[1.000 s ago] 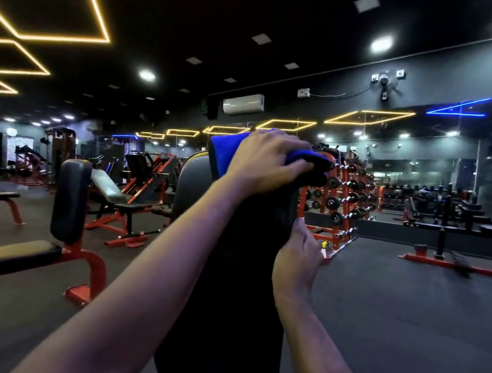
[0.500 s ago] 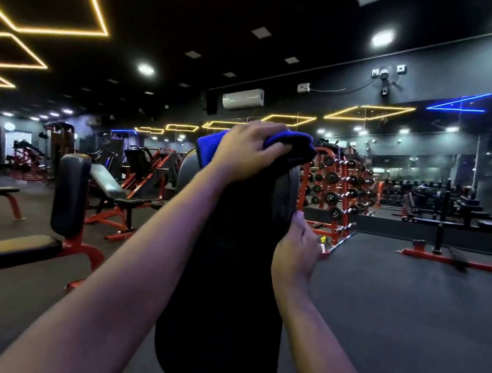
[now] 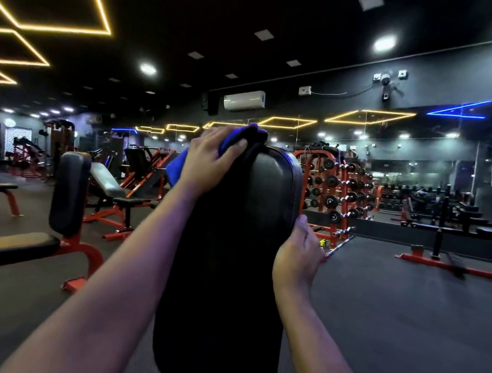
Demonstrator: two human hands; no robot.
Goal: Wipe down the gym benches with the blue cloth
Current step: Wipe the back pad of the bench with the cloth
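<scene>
- since the blue cloth (image 3: 175,166) sits bunched over the top left corner of the upright backrest pad (image 3: 236,250), how would you say it handles?
- soft and light, i'd judge. it drapes over the pad's top edge and hangs down its left side, so it should fold to any curve. whether it's damp i can't tell in this dim light.
- what has hold of it?
- the left hand (image 3: 211,160), at the pad's top left. its fingers are curled over the wad, gripping it and pressing it onto the vinyl.
- and the other hand?
- the right hand (image 3: 298,254) is on the pad's right edge, about halfway down. the thumb points up along the edge and the fingers wrap round behind it, so it seems to be bracing the pad.
- does the pad need bracing?
- probably. it reads as firm padding under glossy black vinyl, likely slick, so the cloth may skate rather than scrub unless pressed flat.
- where would you take hold?
- cloth under the flat of the palm, a fold gathered beneath the fingers. hold the pad by its side edge, opposite the stroke.
- how far along?
- only the pad's top is in hand. its long front face looks unwiped, and a neighbouring bench (image 3: 69,191) stands well off to the pad's left.
</scene>
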